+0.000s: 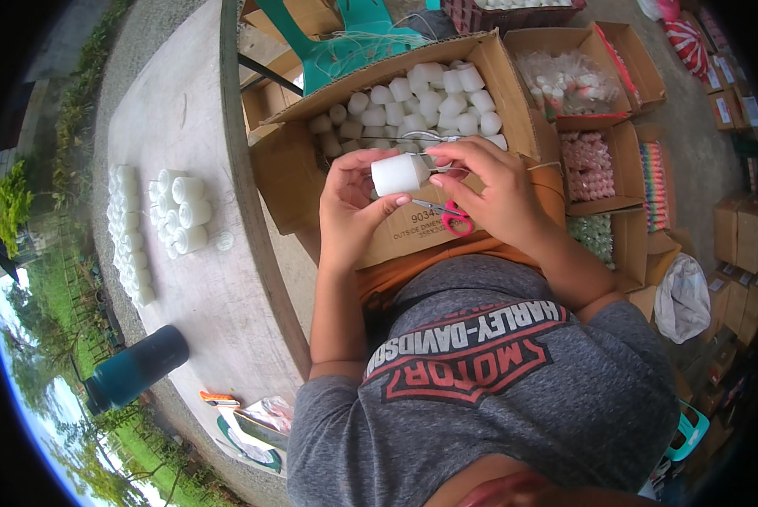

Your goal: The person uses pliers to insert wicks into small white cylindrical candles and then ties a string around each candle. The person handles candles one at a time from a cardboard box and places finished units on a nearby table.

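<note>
Left hand [358, 188]: grasping white cup [396, 174], likely steadying it.
Right hand [487, 179]: at cup's end, grip unclear.
Box [287, 184]: near, presumably for reach.

Bright, diffuse daylight; edges curved (corners black).

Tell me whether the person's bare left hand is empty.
No: the bare left hand holds a smooth, white, plastic-looking cylinder.

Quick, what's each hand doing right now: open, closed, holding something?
Left hand: closed, holding a white cylinder between thumb and fingers.
Right hand: fingertips at the cylinder's right end; what they grip there cannot be told.
</note>
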